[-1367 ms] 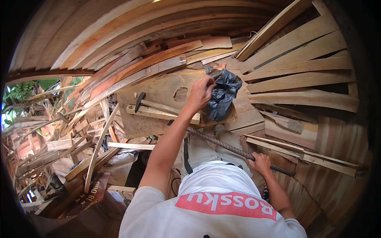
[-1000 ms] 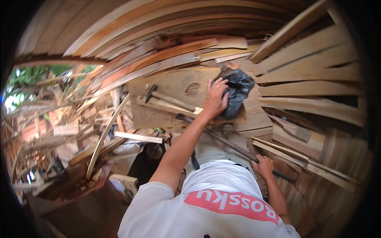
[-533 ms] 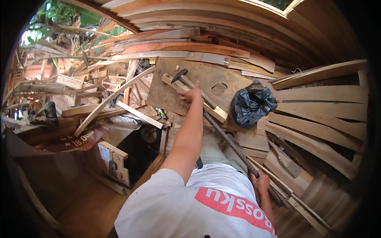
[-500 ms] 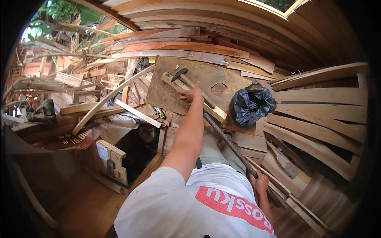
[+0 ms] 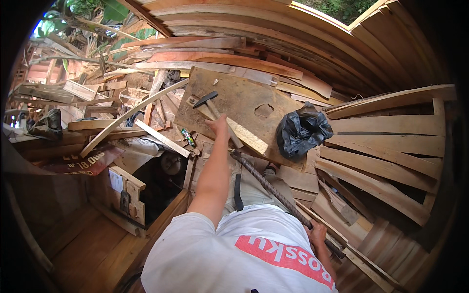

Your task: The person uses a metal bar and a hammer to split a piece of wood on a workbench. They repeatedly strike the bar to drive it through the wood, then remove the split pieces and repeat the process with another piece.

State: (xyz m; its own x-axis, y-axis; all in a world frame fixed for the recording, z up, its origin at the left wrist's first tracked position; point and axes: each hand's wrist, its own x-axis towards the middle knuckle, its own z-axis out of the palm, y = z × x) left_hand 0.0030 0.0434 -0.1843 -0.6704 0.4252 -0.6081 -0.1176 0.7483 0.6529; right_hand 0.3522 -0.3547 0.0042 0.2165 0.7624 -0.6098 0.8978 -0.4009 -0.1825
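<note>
My left hand reaches forward over a worn board with its fingers closed round the wooden handle of a hammer. The hammer's dark head points away from me, over the far end of a pale wooden block lying on the board. My right hand, low by my right side, grips a long ribbed metal bar. The bar slants across my legs, its far end close to the board's near edge. A crumpled black plastic bag sits at the board's right end, near a ragged hole.
Stacked planks run behind the board, under a plank wall. On the right stands a slatted wooden frame. Scrap timber is heaped at left, and a wooden box-like structure with a dark opening stands at lower left.
My left hand has moved left and slightly nearer, turning the hammer so its handle now crosses the block's near side. The right hand still holds the bar; the view has shifted a little.
</note>
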